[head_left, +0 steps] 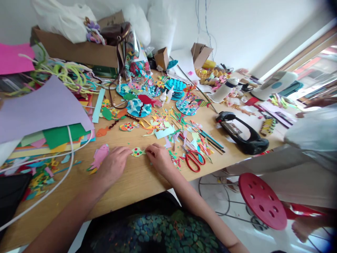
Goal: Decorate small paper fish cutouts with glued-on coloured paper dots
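Note:
A small green paper fish [138,151] with red dots lies on the wooden table [137,182] between my hands. My left hand [113,166] rests on the table with its fingers curled, the fingertips touching the fish's left edge. The fingers of my right hand [159,158] are bent and pinched at the fish's right edge. A pink paper fish [100,156] lies just left of my left hand. Red-handled scissors [194,160] lie to the right of my right hand.
Paper scraps, blue paper discs [139,107] and glue bottles cover the middle. Coloured paper sheets [39,112] and white cord lie at left. A black hole punch [243,135] sits at right, a red stool [262,200] below it. Another person sits at far right.

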A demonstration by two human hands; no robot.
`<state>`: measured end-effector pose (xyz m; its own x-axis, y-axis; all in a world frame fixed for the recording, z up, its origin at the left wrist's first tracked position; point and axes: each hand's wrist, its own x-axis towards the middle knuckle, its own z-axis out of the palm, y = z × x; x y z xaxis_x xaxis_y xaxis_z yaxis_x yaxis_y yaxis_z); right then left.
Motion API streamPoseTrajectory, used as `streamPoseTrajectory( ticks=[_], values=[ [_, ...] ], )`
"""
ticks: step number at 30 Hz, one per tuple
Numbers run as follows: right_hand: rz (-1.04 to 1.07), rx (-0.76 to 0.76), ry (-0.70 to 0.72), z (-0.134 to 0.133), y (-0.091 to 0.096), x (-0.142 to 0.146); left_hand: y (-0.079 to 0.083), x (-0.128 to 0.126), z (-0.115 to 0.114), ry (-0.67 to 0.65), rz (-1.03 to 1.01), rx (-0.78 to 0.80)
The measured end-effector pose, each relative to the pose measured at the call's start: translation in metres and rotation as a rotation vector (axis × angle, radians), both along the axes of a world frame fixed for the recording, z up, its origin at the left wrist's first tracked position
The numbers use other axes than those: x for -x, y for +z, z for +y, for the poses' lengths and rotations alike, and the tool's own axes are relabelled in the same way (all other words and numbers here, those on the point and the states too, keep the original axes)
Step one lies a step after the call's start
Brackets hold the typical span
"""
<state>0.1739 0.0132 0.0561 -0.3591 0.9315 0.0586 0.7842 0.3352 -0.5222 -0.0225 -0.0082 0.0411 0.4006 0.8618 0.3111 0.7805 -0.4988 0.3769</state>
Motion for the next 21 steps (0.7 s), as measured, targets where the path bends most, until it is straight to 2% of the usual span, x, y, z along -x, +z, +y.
streamPoseTrajectory(
  ticks=[4,9,14,21],
  values=[
    [-0.028,-0.028,0.045,-0.003,-0.002,-0.001,0.011,-0.002,0.004,-0.110,0.070,-0.032],
    [-0.051,-0.069,0.067,-0.005,-0.006,-0.001,0.017,-0.008,0.014,-0.197,0.176,-0.020],
    [-0.074,-0.080,0.062,-0.007,-0.005,0.000,0.019,-0.014,0.019,-0.199,0.271,0.019],
    [-0.082,-0.078,0.056,-0.009,-0.006,0.000,0.011,-0.017,0.019,-0.192,0.277,-0.025]
  ],
)
